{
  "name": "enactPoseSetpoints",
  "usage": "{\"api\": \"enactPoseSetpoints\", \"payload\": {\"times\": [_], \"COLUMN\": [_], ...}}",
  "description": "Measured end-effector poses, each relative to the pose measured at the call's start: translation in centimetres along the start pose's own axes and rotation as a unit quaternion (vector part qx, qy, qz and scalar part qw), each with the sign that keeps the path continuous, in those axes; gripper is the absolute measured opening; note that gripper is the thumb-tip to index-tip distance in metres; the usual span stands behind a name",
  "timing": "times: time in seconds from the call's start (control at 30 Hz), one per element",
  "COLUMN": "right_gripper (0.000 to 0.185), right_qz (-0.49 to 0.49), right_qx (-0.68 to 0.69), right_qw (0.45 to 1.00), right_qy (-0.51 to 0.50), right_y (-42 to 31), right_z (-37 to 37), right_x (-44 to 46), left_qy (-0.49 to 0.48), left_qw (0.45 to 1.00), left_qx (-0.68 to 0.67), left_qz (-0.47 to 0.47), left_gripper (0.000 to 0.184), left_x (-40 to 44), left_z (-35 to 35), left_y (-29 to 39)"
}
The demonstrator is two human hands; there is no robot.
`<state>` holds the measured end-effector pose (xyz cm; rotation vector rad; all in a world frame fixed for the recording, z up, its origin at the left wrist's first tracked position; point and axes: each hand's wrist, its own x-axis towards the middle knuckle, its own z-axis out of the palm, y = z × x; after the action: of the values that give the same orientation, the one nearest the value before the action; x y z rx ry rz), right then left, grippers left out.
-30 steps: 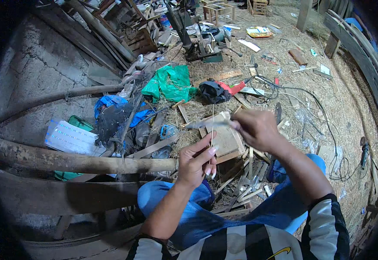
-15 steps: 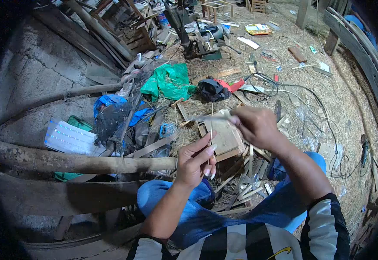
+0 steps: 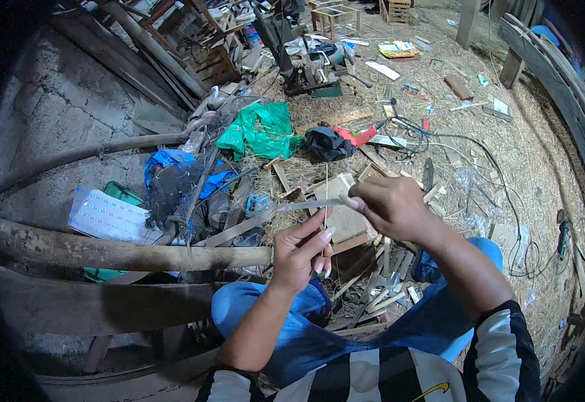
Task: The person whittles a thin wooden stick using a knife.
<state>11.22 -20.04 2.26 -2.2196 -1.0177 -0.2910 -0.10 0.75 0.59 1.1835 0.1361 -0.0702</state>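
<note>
My left hand (image 3: 302,251) pinches a thin wooden stick (image 3: 327,184) between thumb and fingers, and the stick points up and away from me. To its right, my right hand (image 3: 392,204) is closed round the handle of a knife. The knife's flat pale blade (image 3: 306,204) points left and crosses the stick just above my left fingertips. Whether its edge touches the stick, I cannot tell. Below both hands is a small wooden block or stool (image 3: 346,218) with a flat top, between my knees.
Wood offcuts (image 3: 383,295) lie between my legs. A bamboo pole (image 3: 125,256) runs in from the left. Ahead are a green plastic bag (image 3: 260,128), a red power tool (image 3: 358,137) with a dark cloth, and a bench vise-like metal stand (image 3: 312,84). Cables (image 3: 487,147) cross the straw-covered floor at right.
My right hand has come down and slightly left, bringing the knife blade lower along the stick, closer to my left fingers. My left hand stays almost where it was.
</note>
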Motion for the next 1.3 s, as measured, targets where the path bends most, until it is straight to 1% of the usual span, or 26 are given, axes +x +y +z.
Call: {"api": "enactPoseSetpoints", "payload": {"times": [0.07, 0.1, 0.27, 0.33, 0.4, 0.47, 0.5, 0.67, 0.73, 0.8, 0.9, 0.97, 1.0, 1.07, 1.1, 1.13, 1.2, 1.23, 1.3], "right_gripper": [0.016, 0.015, 0.016, 0.018, 0.018, 0.017, 0.017, 0.017, 0.018, 0.024, 0.025, 0.036, 0.036, 0.043, 0.043, 0.043, 0.038, 0.034, 0.035], "right_qz": [-0.012, 0.007, 0.009, -0.03, -0.022, 0.014, 0.033, -0.01, 0.016, 0.097, 0.087, 0.151, 0.153, 0.228, 0.261, 0.264, 0.267, 0.276, 0.27], "right_qx": [-0.005, -0.015, -0.046, -0.027, -0.025, -0.038, -0.04, 0.0, -0.011, -0.028, -0.02, 0.058, 0.06, 0.235, 0.282, 0.281, 0.372, 0.386, 0.401], "right_qw": [1.0, 1.0, 0.999, 0.999, 0.999, 0.999, 0.998, 1.0, 0.999, 0.995, 0.995, 0.985, 0.985, 0.942, 0.922, 0.922, 0.889, 0.88, 0.875], "right_qy": [-0.007, -0.004, 0.006, -0.001, -0.012, 0.029, 0.022, -0.013, 0.041, 0.023, 0.034, 0.062, 0.06, 0.067, 0.043, 0.044, -0.01, -0.022, -0.015], "right_y": [-0.3, 0.1, -0.1, -0.6, -0.1, 1.4, 1.5, 0.1, 1.1, 2.5, 2.0, 0.6, 0.4, 0.4, -0.2, -0.2, 0.1, 0.2, 0.4], "right_z": [0.1, 0.2, 0.4, 0.1, 0.3, 0.5, 0.2, 0.5, 0.9, 0.2, -0.1, 0.1, 0.3, 0.4, 0.0, 0.4, 1.7, 1.9, 1.7], "right_x": [-0.2, -0.1, -0.2, -0.3, -0.3, 0.0, 0.2, -0.2, 0.0, 0.8, 0.7, 0.6, 0.6, 0.9, 0.9, 0.8, 0.3, 0.3, 0.6], "left_qy": [-0.002, -0.006, -0.002, -0.002, -0.019, -0.02, -0.022, -0.019, -0.022, -0.025, -0.012, -0.01, -0.011, -0.012, -0.015, -0.016, -0.018, -0.02, -0.018], "left_qw": [1.0, 1.0, 1.0, 1.0, 1.0, 0.999, 0.999, 0.999, 0.999, 0.999, 1.0, 1.0, 0.999, 1.0, 1.0, 1.0, 0.999, 0.999, 0.995], "left_qx": [0.013, 0.026, 0.02, 0.02, 0.014, 0.008, 0.001, 0.012, 0.024, 0.01, -0.005, -0.014, -0.021, -0.01, 0.002, 0.001, 0.039, 0.037, 0.085], "left_qz": [0.001, 0.006, -0.002, -0.009, -0.017, -0.025, -0.029, -0.03, -0.028, -0.028, -0.027, -0.024, -0.022, -0.01, 0.004, 0.002, -0.005, -0.008, -0.055], "left_gripper": [0.036, 0.036, 0.038, 0.038, 0.038, 0.038, 0.038, 0.039, 0.039, 0.039, 0.038, 0.038, 0.037, 0.036, 0.035, 0.035, 0.033, 0.033, 0.032], "left_x": [0.1, 0.2, 0.2, 0.1, -0.1, 0.0, 0.2, 0.0, -0.2, -0.1, 0.0, 0.0, 0.0, -0.1, 0.0, 0.0, 0.0, 0.0, 0.0], "left_z": [-0.3, -0.4, -0.4, -0.4, -0.5, -0.6, -0.5, -0.2, -0.3, -0.4, 0.1, 0.0, -0.1, -0.1, 0.0, 0.0, 0.1, 0.3, 0.8], "left_y": [-0.1, -0.1, -0.1, -0.2, -0.3, -0.2, -0.1, 0.1, -0.2, -0.1, 0.1, 0.0, -0.1, -0.5, -0.6, -0.7, -1.0, -1.1, -0.9]}}
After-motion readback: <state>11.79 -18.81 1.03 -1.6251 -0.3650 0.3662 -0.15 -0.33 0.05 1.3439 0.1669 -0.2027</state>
